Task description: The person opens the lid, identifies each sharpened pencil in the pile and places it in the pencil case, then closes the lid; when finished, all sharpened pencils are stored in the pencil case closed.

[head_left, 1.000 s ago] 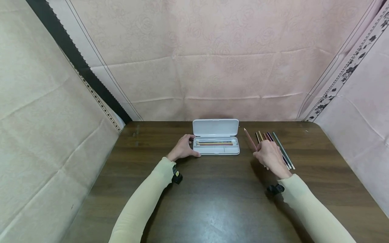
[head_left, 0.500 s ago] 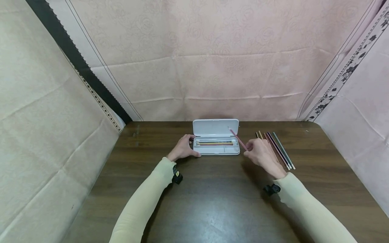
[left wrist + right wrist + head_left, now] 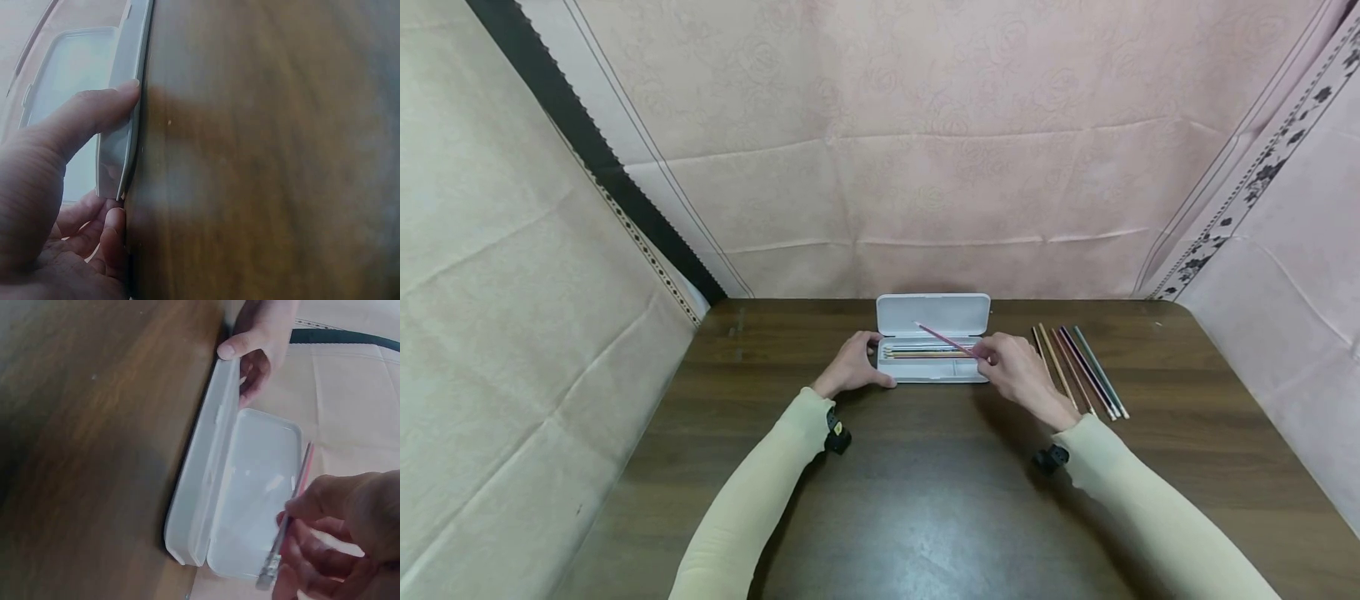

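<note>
An opened white pencil case (image 3: 934,313) stands near the table's far edge, its lid raised at the back; several pencils (image 3: 917,355) lie inside. My left hand (image 3: 854,367) grips the case's left end. In the left wrist view the thumb lies along the front wall of the case (image 3: 115,153), with the other fingers curled round the end. Between thumb and fingers, my right hand (image 3: 1017,373) pinches a pink pencil (image 3: 942,337). It slants over the case's right part, tip up and to the left. The right wrist view shows the pencil's (image 3: 275,553) silvery band and pale end.
Several more pencils (image 3: 1084,373) lie side by side on the brown wooden table (image 3: 917,500), right of the case and beyond my right hand. Pale patterned cloth (image 3: 925,183) hangs behind the table and at both sides.
My right hand has carried the pink pencil leftward, from beside the loose pencils to over the case. The left hand has stayed on the case.
</note>
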The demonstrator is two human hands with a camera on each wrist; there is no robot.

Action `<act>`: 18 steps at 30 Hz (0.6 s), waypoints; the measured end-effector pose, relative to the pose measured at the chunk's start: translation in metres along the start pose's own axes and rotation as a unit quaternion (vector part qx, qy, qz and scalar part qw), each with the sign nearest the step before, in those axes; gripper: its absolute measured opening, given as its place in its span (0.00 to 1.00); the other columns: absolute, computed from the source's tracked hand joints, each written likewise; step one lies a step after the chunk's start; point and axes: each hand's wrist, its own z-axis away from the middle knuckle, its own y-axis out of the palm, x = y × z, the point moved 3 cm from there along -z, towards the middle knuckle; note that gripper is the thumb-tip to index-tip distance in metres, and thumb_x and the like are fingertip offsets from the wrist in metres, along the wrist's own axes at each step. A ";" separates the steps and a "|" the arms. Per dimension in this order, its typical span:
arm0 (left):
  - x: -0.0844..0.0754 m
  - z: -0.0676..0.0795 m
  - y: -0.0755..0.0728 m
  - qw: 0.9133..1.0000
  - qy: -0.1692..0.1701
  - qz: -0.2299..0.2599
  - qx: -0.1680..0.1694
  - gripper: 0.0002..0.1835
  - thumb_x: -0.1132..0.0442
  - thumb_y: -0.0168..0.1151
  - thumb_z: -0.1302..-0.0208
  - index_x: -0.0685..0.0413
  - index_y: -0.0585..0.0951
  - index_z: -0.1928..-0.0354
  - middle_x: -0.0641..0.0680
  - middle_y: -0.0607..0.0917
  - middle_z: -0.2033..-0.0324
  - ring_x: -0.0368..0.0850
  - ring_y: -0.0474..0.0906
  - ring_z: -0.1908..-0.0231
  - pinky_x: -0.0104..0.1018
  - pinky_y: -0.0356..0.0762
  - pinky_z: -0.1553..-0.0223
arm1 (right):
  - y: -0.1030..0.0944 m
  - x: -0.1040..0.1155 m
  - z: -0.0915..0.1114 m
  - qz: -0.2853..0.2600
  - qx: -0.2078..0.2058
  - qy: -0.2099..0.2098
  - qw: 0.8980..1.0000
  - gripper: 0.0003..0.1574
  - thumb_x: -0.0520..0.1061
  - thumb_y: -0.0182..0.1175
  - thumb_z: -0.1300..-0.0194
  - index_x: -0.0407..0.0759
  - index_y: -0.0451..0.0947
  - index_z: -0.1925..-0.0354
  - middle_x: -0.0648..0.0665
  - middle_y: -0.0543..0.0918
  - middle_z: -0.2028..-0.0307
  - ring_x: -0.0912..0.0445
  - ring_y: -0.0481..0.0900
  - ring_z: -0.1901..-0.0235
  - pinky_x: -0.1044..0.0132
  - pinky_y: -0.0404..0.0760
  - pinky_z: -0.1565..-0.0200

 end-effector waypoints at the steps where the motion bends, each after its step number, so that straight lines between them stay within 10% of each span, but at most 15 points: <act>1: 0.000 0.000 0.000 1.000 0.000 -0.001 0.000 0.50 0.55 0.87 0.46 0.56 0.71 0.23 0.61 0.74 0.26 0.59 0.74 0.28 0.55 0.75 0.24 | 0.002 0.000 -0.002 0.004 -0.002 -0.008 1.000 0.08 0.33 0.66 0.30 0.34 0.90 0.55 0.35 0.91 0.60 0.49 0.83 0.67 0.62 0.79 0.67; 18: -0.001 0.001 -0.001 1.000 -0.004 0.003 0.000 0.51 0.55 0.87 0.47 0.55 0.70 0.23 0.61 0.74 0.26 0.59 0.74 0.28 0.55 0.75 0.24 | 0.030 -0.008 -0.037 0.031 -0.004 -0.093 0.995 0.08 0.31 0.66 0.28 0.33 0.92 0.55 0.34 0.92 0.56 0.40 0.87 0.53 0.42 0.87 0.45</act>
